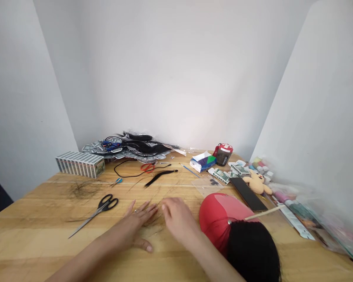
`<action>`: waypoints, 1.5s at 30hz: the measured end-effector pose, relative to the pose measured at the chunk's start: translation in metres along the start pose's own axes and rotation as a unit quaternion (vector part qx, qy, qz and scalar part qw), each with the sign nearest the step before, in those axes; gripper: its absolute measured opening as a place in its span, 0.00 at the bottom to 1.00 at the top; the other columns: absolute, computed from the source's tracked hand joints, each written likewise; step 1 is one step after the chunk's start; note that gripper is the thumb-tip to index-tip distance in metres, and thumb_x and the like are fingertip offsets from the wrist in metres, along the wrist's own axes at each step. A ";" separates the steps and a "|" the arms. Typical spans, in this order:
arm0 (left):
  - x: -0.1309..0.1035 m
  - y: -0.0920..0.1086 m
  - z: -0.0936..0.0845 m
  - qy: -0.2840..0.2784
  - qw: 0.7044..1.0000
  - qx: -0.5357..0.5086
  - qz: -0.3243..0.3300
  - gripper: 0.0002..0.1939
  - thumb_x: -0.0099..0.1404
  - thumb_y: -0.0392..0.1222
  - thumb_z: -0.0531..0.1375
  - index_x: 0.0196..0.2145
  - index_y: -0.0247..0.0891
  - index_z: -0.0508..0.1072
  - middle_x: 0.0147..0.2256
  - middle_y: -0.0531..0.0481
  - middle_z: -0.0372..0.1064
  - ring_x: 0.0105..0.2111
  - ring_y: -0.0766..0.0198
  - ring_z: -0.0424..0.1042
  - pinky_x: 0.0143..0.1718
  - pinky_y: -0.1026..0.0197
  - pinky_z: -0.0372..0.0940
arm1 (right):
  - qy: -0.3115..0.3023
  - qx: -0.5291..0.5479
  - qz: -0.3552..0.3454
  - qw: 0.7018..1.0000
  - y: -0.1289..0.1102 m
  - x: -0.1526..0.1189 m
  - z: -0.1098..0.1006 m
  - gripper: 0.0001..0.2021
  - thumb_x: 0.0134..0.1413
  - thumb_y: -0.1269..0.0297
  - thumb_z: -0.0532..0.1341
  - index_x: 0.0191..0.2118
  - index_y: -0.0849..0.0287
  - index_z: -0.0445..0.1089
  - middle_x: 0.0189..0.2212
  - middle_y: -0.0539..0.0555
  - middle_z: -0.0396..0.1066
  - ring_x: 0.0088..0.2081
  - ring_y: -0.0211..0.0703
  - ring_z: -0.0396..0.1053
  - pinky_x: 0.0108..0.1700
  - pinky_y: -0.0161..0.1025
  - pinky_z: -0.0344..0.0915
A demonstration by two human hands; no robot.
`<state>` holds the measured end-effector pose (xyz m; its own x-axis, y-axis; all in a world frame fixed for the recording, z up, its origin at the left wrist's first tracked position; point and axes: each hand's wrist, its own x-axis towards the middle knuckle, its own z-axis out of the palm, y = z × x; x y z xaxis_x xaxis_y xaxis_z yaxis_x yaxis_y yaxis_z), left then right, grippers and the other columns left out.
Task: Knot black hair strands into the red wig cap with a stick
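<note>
Palm down, the left hand (138, 223) lies low over the wooden table (32, 231), its forearm slanting in from the lower left, fingers fanned and thumb held apart; it is released, gripping nothing (a ring circles one finger). The right hand (176, 217) comes in from the lower right, back upward and fingers bent inward, just beside the left fingertips; whether it pinches anything cannot be told. Loose dark strands (155, 224) lie on the tabletop between and beneath the two hands. Counted out, there are three pairs of scissors: one large with black handles (101, 209), left of the hands, one small with blue handles (117, 181), and one with red handles (147, 167). One black lock of hair (159, 177) rests beyond the hands, and one tangle of strands (84, 190) lies farther left. One red dome-shaped form (214, 215), partly covered in black hair (251, 248), sits right of the right hand, with one pale stick (264, 212) across it. Near it are one dark flat slab (247, 194) and one cream-coloured stuffed toy (257, 183).
</note>
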<state>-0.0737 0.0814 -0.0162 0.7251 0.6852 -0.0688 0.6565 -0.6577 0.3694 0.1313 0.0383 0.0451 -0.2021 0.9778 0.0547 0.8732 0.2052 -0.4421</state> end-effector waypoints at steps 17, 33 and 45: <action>0.007 -0.008 0.019 0.082 0.996 0.042 -0.014 0.65 0.50 0.71 0.66 0.71 0.40 0.36 0.71 0.29 0.33 0.69 0.30 0.35 0.64 0.25 0.33 | -0.111 -0.003 -0.073 0.991 -0.021 -0.018 0.032 0.22 0.67 0.69 0.52 0.65 0.61 0.62 0.67 0.64 0.59 0.67 0.64 0.54 0.64 0.69 0.50; 0.001 0.016 -0.005 0.030 0.997 -0.029 0.065 0.16 0.69 0.46 0.62 0.51 0.37 0.71 0.51 0.44 0.70 0.48 0.52 0.72 0.48 0.44 0.70 | -0.018 0.035 -0.017 0.999 0.011 -0.026 0.001 0.22 0.63 0.72 0.54 0.60 0.73 0.66 0.61 0.70 0.66 0.62 0.61 0.61 0.63 0.54 0.57; -0.003 0.038 -0.013 0.066 0.987 -0.137 0.055 0.12 0.70 0.44 0.61 0.48 0.38 0.73 0.52 0.44 0.71 0.50 0.53 0.72 0.52 0.44 0.68 | -0.028 0.124 -0.046 0.991 0.008 -0.047 0.022 0.32 0.53 0.63 0.70 0.63 0.63 0.65 0.63 0.64 0.65 0.64 0.59 0.58 0.65 0.51 0.52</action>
<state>-0.0537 0.0580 0.0099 0.7438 0.6606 0.1014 0.4805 -0.6340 0.6059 0.1380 -0.0069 0.0197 -0.3061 0.9503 0.0576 0.7155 0.2695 -0.6446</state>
